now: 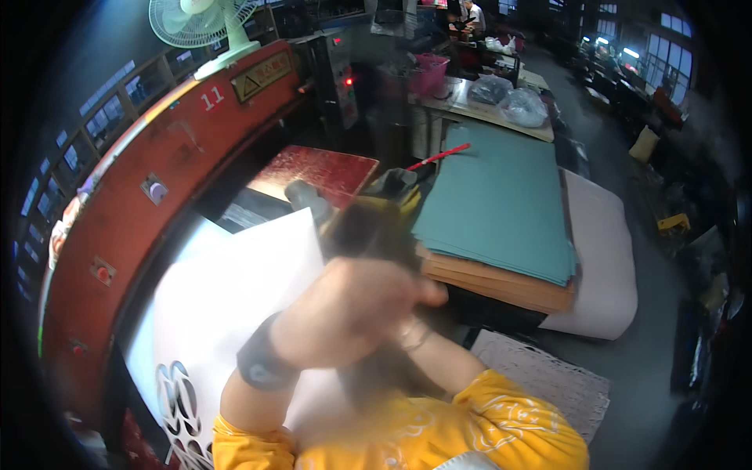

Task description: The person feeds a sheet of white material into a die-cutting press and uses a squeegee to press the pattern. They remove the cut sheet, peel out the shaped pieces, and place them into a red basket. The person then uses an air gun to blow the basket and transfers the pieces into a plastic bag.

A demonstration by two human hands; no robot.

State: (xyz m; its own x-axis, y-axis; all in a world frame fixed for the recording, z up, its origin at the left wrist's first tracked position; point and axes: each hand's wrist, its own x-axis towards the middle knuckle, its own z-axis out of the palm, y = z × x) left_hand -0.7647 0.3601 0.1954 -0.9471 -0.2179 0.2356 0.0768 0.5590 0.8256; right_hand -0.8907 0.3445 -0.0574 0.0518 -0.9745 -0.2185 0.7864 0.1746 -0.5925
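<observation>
My left hand (352,309) is raised close to the camera and blurred, with a dark band around its wrist. Its fingers are closed around a dark bundle that looks like hair (368,235), which runs from above the hand down toward my yellow shirt. My right hand (419,333) is mostly hidden behind the left one. Only its wrist, with a thin bracelet, and its yellow sleeve show, so its grip cannot be made out. Under both hands lies a large white sheet (219,313) with a cut-out pattern at its near corner.
A red press machine (157,157) curves along the left, with a fan (204,23) on top and a red patterned plate (313,168) behind the sheet. To the right, green sheets (493,204) are stacked on brown boards beside a white pad (603,258). A lace-like cut sheet (548,376) lies near my right arm.
</observation>
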